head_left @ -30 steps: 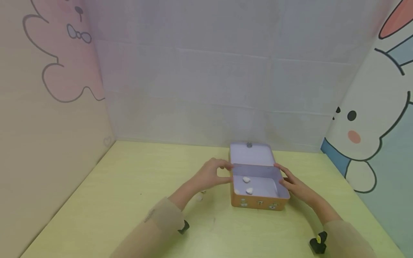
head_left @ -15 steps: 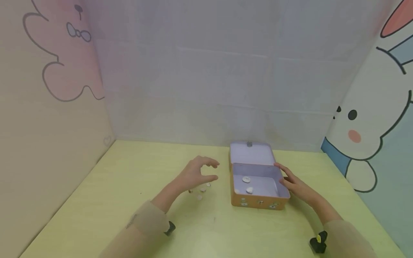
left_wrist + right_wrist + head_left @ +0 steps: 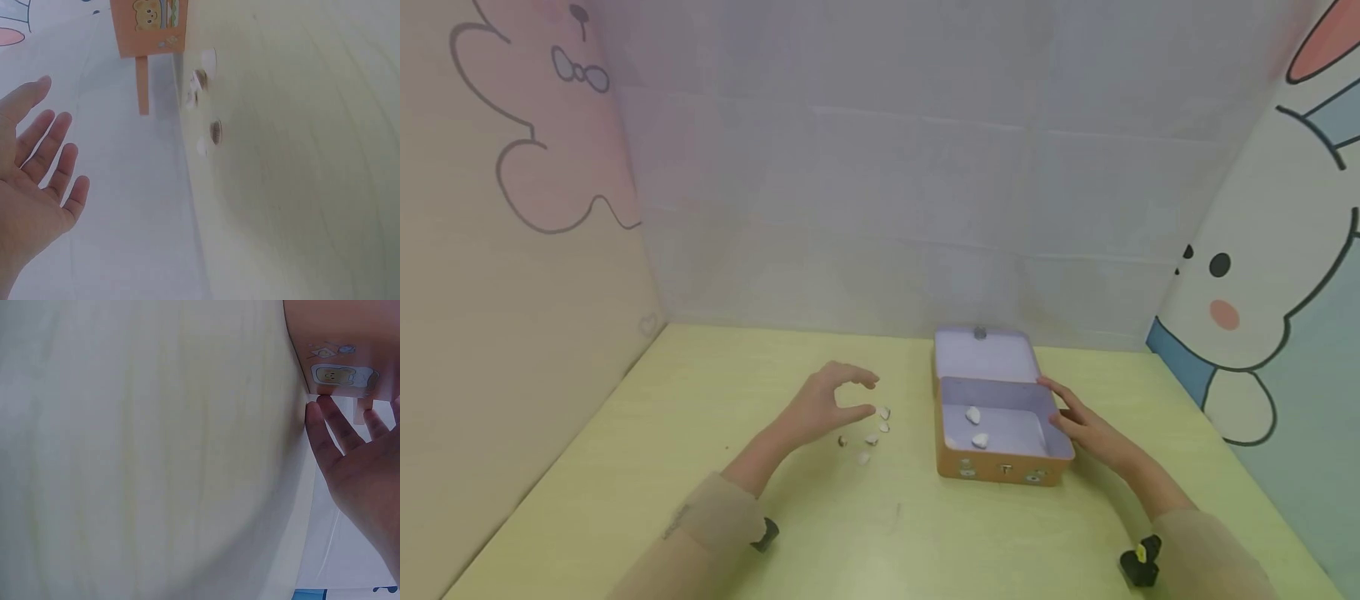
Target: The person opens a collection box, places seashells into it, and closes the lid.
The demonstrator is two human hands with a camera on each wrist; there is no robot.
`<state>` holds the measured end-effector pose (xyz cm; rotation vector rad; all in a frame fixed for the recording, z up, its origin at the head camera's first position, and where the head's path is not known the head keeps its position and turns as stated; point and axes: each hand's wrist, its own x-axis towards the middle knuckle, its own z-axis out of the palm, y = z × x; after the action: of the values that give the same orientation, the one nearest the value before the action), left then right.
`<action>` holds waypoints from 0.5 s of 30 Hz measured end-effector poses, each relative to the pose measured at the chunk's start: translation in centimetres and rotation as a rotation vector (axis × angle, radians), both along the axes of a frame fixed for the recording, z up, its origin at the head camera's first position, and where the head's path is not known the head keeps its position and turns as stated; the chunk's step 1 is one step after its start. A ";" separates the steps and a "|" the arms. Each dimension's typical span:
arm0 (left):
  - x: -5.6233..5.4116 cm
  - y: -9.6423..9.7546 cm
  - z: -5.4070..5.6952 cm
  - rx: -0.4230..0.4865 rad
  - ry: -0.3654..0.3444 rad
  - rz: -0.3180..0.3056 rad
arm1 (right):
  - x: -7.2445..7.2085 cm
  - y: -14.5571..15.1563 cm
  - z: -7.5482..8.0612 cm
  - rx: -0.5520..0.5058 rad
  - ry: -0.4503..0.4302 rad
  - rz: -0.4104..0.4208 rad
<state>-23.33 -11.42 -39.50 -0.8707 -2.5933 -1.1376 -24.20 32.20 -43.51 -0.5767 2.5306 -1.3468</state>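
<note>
With the fingers of our left hand widely parted around nothing, we have pieces near them on the worktop, probably light, hard and best pinched by the edges, while our right hand, fingers nearly straight, rests against the box holding two more.

From the left hand, a path runs past small pale pieces just beside it and over tabletop toward the right hand, until the open-topped box between the hands bars low passage.
</note>
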 end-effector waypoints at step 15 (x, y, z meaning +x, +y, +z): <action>-0.9 -3.5 -1.9 -0.142 -0.099 -0.057 | -0.1 0.0 0.0 -0.020 -0.002 0.005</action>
<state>-24.19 -14.89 -41.44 -0.9457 -2.7753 -1.0467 -24.34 32.15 -43.52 -0.5847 2.5157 -1.3720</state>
